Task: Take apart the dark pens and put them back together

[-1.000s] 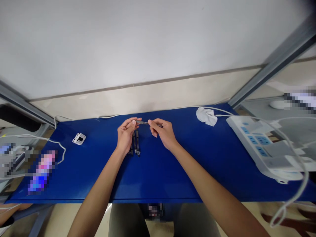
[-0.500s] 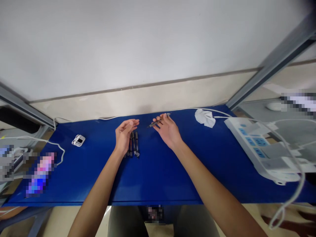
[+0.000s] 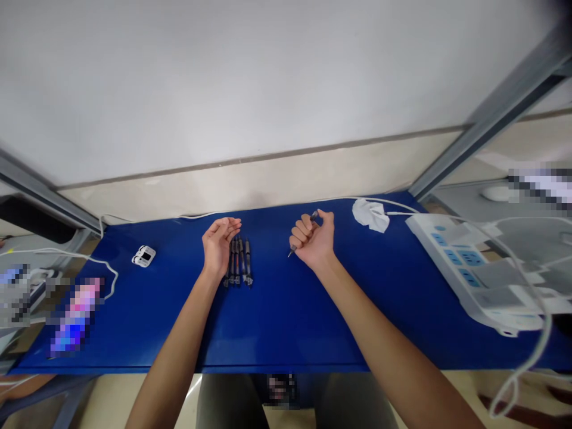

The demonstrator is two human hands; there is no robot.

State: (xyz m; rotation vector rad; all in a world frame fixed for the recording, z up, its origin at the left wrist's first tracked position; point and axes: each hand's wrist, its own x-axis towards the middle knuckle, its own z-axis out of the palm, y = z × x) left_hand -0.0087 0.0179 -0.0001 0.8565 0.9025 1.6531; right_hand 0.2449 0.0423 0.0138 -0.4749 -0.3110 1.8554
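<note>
1. Nearest the camera, two bare forearms reach forward from the bottom edge over the front lip of a flat blue table top [image 3: 286,322].
2. On the left side of that surface, near its front, a patch is blurred out and cannot be read; a thin white cable [image 3: 100,261] loops just behind it.
3. At the right, a long white power strip with blue sockets [image 3: 465,262] lies at an angle, with white cords trailing off it.
4. Mid-table, the left hand [image 3: 217,244] rests on its outer edge, palm turned inward and fingers loosely curled open; it grips nothing.
5. Just beside that palm, on its right, a row of dark slim pens [image 3: 238,262] lies on the blue surface, side by side and pointing away from the person.
6. The right hand [image 3: 313,240] is closed into a fist around one dark slim pen [image 3: 292,251], whose ends stick out above and below the fist, held off the table and well apart from the row.
7. Farther left sits a small white clip-like device [image 3: 143,256].
8. Near the back edge lies a crumpled white cloth [image 3: 370,214], with a pale wall behind.
</note>
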